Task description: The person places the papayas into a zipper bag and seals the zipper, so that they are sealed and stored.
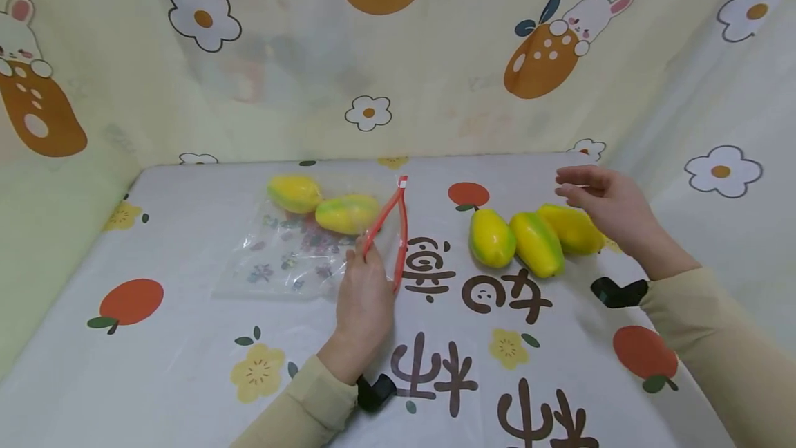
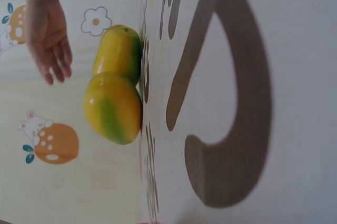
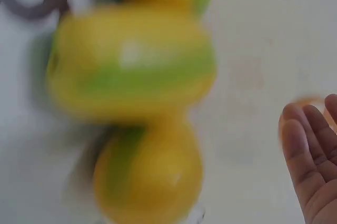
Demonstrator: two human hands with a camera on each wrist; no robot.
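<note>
A clear zip bag (image 1: 273,282) with a printed flower pattern and a red edge strip lies on the left, two yellow-green mangoes (image 1: 294,193) inside it. My left hand (image 1: 365,303) grips the bag near its red-edged mouth, which gapes to the right. Outside the bag, a mango (image 1: 493,238), a second mango (image 1: 537,244) and a third mango (image 1: 573,229) lie side by side on the cloth. Over the rightmost one hovers my right hand (image 1: 612,206), fingers extended and holding nothing. In the right wrist view its fingers (image 3: 297,150) are apart from the blurred mangoes (image 3: 137,66).
A white printed cloth (image 1: 186,358) covers the table. Patterned curtains (image 1: 280,88) stand at the back and sides. A black wrist-camera mount (image 1: 376,393) shows at the left wrist, another black mount (image 1: 618,292) beside the right wrist.
</note>
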